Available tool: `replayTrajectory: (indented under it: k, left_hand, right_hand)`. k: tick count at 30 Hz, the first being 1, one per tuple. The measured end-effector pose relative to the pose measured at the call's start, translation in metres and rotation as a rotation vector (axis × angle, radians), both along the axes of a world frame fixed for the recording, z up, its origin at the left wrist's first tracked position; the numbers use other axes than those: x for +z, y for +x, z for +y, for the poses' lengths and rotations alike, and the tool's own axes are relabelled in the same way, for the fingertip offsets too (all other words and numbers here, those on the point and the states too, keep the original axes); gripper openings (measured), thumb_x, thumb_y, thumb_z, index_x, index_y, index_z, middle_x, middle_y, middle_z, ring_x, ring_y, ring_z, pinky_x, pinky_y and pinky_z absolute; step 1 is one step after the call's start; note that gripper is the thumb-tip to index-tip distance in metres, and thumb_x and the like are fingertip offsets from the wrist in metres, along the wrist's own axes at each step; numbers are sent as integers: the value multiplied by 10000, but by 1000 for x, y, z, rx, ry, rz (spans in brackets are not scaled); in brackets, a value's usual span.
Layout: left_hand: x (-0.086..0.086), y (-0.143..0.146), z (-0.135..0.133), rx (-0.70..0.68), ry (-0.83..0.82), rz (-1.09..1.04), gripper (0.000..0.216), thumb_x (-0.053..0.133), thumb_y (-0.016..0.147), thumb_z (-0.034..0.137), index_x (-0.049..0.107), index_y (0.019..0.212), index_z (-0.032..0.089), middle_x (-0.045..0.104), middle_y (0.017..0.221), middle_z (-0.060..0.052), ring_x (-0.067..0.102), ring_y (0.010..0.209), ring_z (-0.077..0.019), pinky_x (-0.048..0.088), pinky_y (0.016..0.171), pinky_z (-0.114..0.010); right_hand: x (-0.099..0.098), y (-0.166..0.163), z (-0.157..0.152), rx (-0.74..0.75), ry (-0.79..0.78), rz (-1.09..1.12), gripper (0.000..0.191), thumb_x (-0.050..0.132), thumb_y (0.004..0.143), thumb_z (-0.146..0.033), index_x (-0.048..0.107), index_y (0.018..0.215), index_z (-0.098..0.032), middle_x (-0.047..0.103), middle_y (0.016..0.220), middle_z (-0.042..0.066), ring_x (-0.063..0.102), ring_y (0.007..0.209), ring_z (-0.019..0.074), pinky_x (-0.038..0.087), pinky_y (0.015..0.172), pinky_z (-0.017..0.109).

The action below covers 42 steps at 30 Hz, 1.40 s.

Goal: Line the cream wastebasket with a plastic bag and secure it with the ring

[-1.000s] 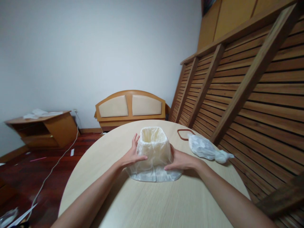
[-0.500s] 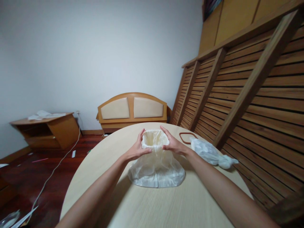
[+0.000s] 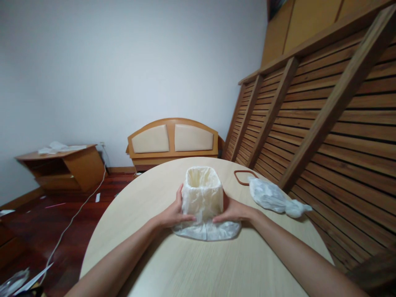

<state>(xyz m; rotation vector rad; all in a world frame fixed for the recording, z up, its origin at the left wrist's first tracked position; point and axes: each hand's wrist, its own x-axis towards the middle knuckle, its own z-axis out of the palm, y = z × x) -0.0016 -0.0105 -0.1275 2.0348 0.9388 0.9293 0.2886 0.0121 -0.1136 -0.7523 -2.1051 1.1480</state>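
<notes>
A small cream bin (image 3: pixel 194 177) with a rounded square mouth stands upright on the table. A thin translucent plastic bag (image 3: pixel 202 206) lines it, folds over the rim and hangs down outside, its loose hem spread in a ring on the tabletop around the base. My left hand (image 3: pixel 173 212) is wrapped round the lower left side, thumb in front, gripping the bag against the bin. On the opposite side my right hand (image 3: pixel 233 209) does the same, its fingers hidden behind the bin.
The bin stands on a round pale wooden table (image 3: pixel 198 268). A brown rounded square ring (image 3: pixel 243 182) lies at the back right, touching a knotted white plastic bag (image 3: pixel 272 197). Wooden slatted panels (image 3: pixel 334 152) lean close along the right; a headboard (image 3: pixel 171 140) stands behind.
Both hands have slid from the bin's rim down its sides toward the base. The bag now lies closer to the walls and the rim shows fully.
</notes>
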Motion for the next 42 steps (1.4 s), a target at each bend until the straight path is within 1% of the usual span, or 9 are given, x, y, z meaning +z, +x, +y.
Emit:
replayTrajectory:
  k: [5,14,18,21,24,26,31,37,42]
  left_hand:
    - [-7,-2,-2,19,-5,10,1396,851,705,400,-255,1537,220,148,1621,-240,244,1493,-384,234,1210,-566]
    - [4,9,-12,120,190,-66,1173,702,861,415,-263,1520,305,-131,1655,-184,10,1541,-345,85,1220,-612]
    - [-5,14,-16,100,101,74,1277,741,825,378,-342,1490,247,-153,1644,-210,9,1535,-376,43,1226,-615]
    - [3,13,-18,103,231,27,1294,758,812,389,-340,1490,287,-170,1648,-187,-36,1538,-359,80,1226,-621]
    - [30,15,-19,137,506,17,1043,687,870,354,-78,1575,292,-39,1668,-159,43,1541,-349,138,1224,-620]
    - [53,20,-21,188,656,26,830,628,910,313,130,1572,260,164,1638,-165,160,1522,-339,209,1212,-599]
    - [96,46,-23,206,797,164,551,586,945,304,377,1448,223,620,1283,-131,543,1245,-271,405,1102,-504]
    - [102,67,-18,224,801,410,148,609,946,318,649,1035,206,746,910,-38,682,880,-214,430,1035,-480]
    - [98,65,-15,219,825,439,106,584,963,263,665,949,196,744,837,-24,688,787,-186,494,904,-383]
  right_hand:
    - [-6,9,-5,-68,23,-105,1172,934,551,-437,336,1520,-163,428,1525,221,510,1328,364,348,1158,549]
    - [7,8,-3,-127,142,-5,1452,909,596,-465,-146,1578,-289,118,1662,173,252,1500,309,246,1204,530]
    - [3,7,-5,-88,147,-63,1384,901,612,-454,-47,1598,-238,201,1637,199,293,1480,320,217,1214,526]
    - [5,14,-3,-50,124,-69,1387,895,570,-555,33,1603,-216,230,1627,202,311,1470,331,256,1201,512]
    - [15,24,8,-41,122,2,1318,764,627,-741,55,1604,-211,208,1636,208,313,1469,341,299,1173,529]
    - [25,28,18,-119,167,22,1040,556,810,-771,165,1593,-209,270,1618,200,357,1449,323,317,1157,531]
    - [43,27,48,-664,439,-468,485,340,1036,-422,498,1424,-179,552,1438,144,555,1268,232,401,1089,386]
    - [36,19,70,-938,402,-903,392,526,945,-235,624,1244,-2,580,1330,298,515,1279,387,304,1092,507]
    - [28,16,77,-955,248,-1099,320,469,920,-90,699,1131,-20,701,1123,275,658,1116,334,413,968,440]
